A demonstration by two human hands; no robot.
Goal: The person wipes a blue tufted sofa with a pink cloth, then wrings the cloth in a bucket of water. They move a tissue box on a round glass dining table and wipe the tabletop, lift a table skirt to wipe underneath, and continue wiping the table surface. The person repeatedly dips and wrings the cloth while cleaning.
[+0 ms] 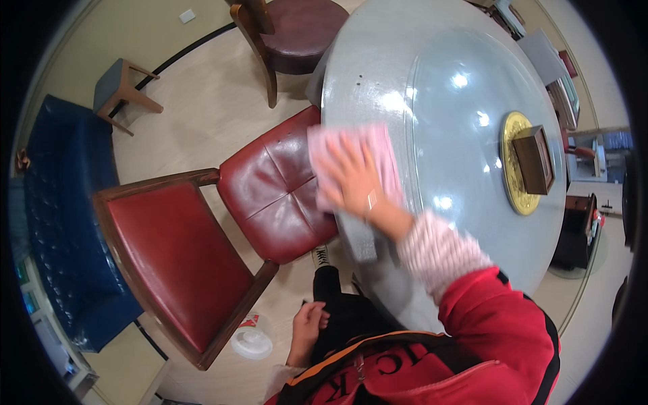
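Note:
My right hand (pixel 352 174) lies spread flat on a folded pink cloth (pixel 387 162), pressed at the edge of a round table (pixel 369 55) with a shiny grey cover. Hand and cloth are blurred. A round glass turntable (pixel 445 136) tops the table, and on it a brown box (pixel 531 159) stands on a gold-coloured round plate (pixel 514 197). Low beside my body hangs my left hand (pixel 308 326), its fingers curled, with no object visible in it. The red padded seat of a wooden chair (pixel 278 187) reaches the table's edge under the cloth.
Another wooden chair with a dark red seat (pixel 306 30) stands at the top. A blue tufted sofa (pixel 71 217) and a small stool (pixel 114 83) are along the left wall. A white plastic tub (pixel 251 342) is on the floor near the red chair. A dark cabinet (pixel 574 233) stands at the right.

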